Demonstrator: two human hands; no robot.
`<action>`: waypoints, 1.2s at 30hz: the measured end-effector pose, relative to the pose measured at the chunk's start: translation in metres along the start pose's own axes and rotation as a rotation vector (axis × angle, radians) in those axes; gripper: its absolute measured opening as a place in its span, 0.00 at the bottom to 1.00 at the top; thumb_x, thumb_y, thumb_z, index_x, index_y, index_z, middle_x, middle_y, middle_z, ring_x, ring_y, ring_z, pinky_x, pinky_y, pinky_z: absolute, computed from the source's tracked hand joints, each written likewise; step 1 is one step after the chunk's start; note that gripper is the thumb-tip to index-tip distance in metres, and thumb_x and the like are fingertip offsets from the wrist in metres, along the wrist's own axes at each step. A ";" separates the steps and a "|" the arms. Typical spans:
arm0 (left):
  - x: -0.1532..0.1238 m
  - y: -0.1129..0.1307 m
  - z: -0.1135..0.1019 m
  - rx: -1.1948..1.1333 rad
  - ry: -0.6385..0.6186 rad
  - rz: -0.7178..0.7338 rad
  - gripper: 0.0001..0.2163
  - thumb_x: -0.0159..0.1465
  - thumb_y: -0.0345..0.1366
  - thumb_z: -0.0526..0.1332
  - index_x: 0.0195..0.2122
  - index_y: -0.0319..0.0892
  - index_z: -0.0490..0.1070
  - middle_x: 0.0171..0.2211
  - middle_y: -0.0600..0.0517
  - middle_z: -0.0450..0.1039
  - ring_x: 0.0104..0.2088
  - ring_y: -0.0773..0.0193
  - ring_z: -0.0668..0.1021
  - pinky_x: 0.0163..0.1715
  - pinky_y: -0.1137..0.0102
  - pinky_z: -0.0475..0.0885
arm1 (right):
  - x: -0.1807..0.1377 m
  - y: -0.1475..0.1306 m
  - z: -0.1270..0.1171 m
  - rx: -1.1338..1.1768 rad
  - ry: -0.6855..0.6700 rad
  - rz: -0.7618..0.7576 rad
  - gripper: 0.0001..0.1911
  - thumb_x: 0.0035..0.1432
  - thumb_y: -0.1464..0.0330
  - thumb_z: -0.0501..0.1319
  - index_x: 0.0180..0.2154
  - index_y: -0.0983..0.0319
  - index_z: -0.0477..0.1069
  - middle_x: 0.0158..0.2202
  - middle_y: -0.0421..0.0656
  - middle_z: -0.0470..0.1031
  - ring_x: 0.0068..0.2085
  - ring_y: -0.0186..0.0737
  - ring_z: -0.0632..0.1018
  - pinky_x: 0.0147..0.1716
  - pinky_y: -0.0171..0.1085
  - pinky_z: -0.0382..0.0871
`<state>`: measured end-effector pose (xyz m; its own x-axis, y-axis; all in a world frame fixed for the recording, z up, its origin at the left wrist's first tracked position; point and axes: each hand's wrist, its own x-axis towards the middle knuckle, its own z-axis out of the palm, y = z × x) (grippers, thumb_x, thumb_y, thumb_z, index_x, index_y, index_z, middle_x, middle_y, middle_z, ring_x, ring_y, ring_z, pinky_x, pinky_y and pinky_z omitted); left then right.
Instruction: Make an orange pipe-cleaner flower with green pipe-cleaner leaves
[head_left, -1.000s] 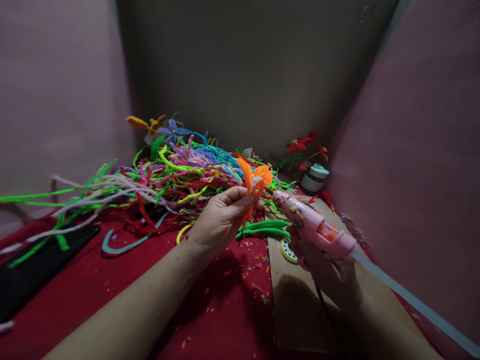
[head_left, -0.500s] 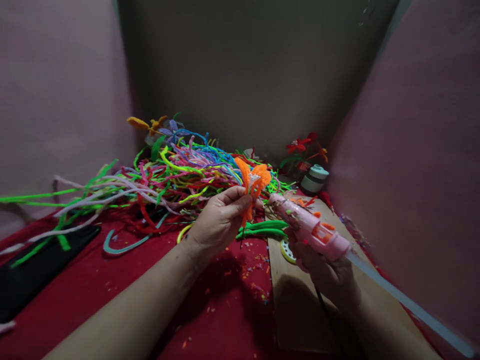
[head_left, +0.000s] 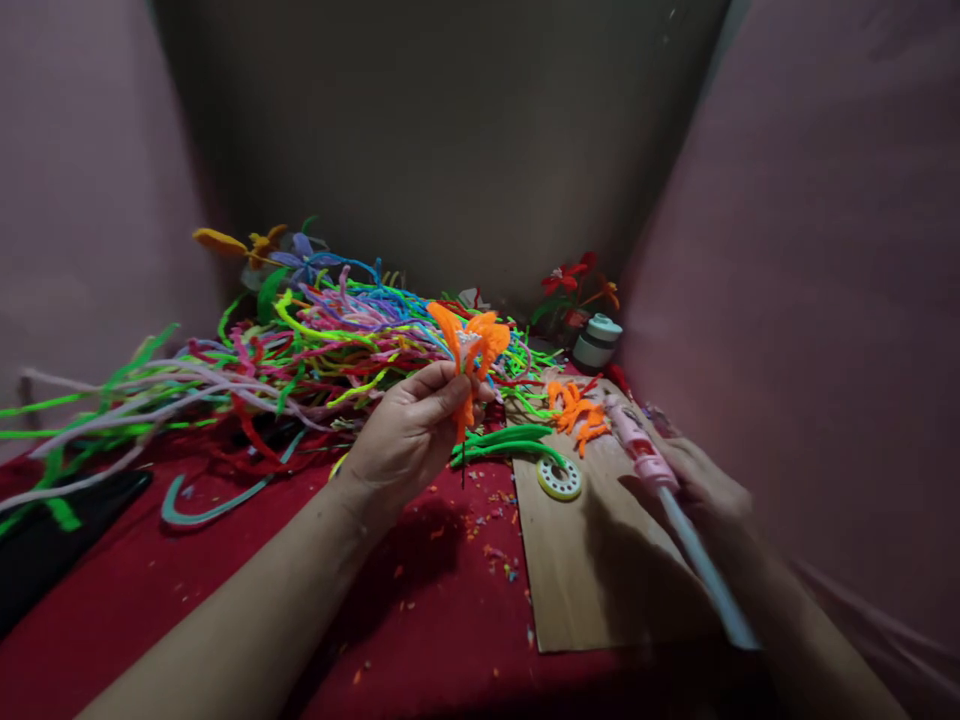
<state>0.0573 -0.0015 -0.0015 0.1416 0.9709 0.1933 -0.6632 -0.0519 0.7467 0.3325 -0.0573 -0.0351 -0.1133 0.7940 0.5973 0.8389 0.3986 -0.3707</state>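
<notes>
An orange pipe-cleaner flower (head_left: 486,342) with a pale centre is pinched upright between the fingers of my left hand (head_left: 409,425); its thin dark stem pokes out below. My right hand (head_left: 701,480) is closed around a pink hot glue gun (head_left: 636,440), over the right side of a wooden board (head_left: 559,590). From the gun's back end sticks a long whitish glue stick (head_left: 709,570). Orange pipe-cleaner pieces (head_left: 577,412) lie on the board by the gun's nozzle. Green pipe-cleaner lengths (head_left: 510,440) and a yellow-rimmed roll with holes (head_left: 559,477) sit between my hands.
A big tangled heap of coloured pipe cleaners (head_left: 360,330) covers the back left of the red cloth (head_left: 247,590). Finished-looking flowers (head_left: 570,280) and a lidded jar (head_left: 598,342) stand at the back right. A black flat item (head_left: 90,530) lies left; walls close in both sides.
My right hand has drawn the glue gun away from the flower, to the right, uncovering the roll and orange pieces. My left hand still holds the flower. The whole view has shifted.
</notes>
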 end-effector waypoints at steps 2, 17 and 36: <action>0.000 0.000 0.002 -0.006 -0.025 -0.009 0.02 0.52 0.28 0.66 0.26 0.37 0.74 0.24 0.52 0.74 0.27 0.71 0.75 0.32 0.77 0.69 | -0.015 0.015 -0.008 -0.209 -0.054 0.050 0.16 0.55 0.64 0.56 0.45 0.61 0.69 0.40 0.49 0.71 0.37 0.44 0.74 0.33 0.38 0.68; -0.002 -0.006 0.005 -0.029 -0.038 -0.067 0.05 0.50 0.28 0.67 0.27 0.36 0.73 0.24 0.50 0.75 0.27 0.70 0.76 0.32 0.77 0.70 | -0.017 0.054 -0.016 -0.593 -0.333 0.247 0.16 0.58 0.68 0.49 0.42 0.65 0.71 0.37 0.51 0.70 0.37 0.46 0.72 0.32 0.40 0.63; -0.014 -0.012 0.014 -0.086 -0.202 -0.168 0.02 0.55 0.30 0.64 0.29 0.37 0.74 0.27 0.50 0.74 0.29 0.68 0.75 0.36 0.71 0.69 | 0.072 -0.106 0.051 1.520 -0.327 0.499 0.07 0.44 0.68 0.67 0.29 0.64 0.76 0.20 0.37 0.70 0.20 0.26 0.65 0.20 0.29 0.59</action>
<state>0.0734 -0.0180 -0.0048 0.3933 0.8973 0.2005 -0.6766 0.1348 0.7239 0.2087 -0.0188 0.0114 -0.2745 0.9546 0.1157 -0.4195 -0.0106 -0.9077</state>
